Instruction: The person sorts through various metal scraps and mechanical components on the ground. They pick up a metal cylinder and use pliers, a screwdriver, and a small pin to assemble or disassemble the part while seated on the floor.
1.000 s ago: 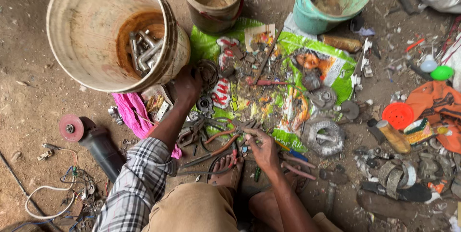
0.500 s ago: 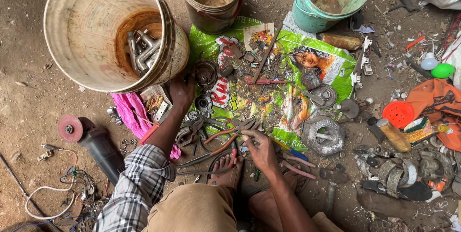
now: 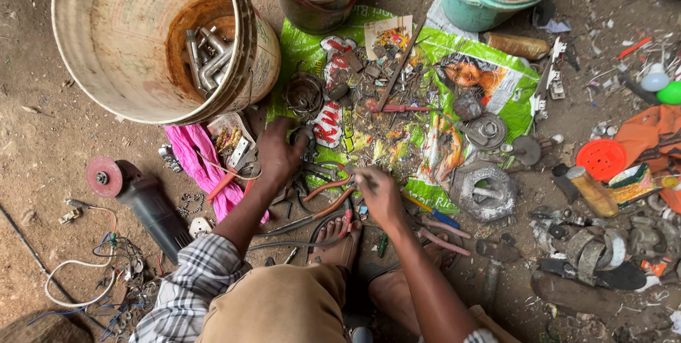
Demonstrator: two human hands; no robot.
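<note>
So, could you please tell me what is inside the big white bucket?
The big white bucket holds a few grey metal pipe fittings on its rusty bottom. The near wall hides part of the bottom.

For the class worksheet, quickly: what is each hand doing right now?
Left hand: curled down over the metal scrap, grip cannot be told.
Right hand: closed, pinching a small thin item, too small to identify.

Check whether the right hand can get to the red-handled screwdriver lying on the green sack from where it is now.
Probably yes. The right hand sits at the near edge of the green sack, and the red-handled screwdriver lies just beyond it. Only small scrap bits lie between them, nothing tall.
</note>
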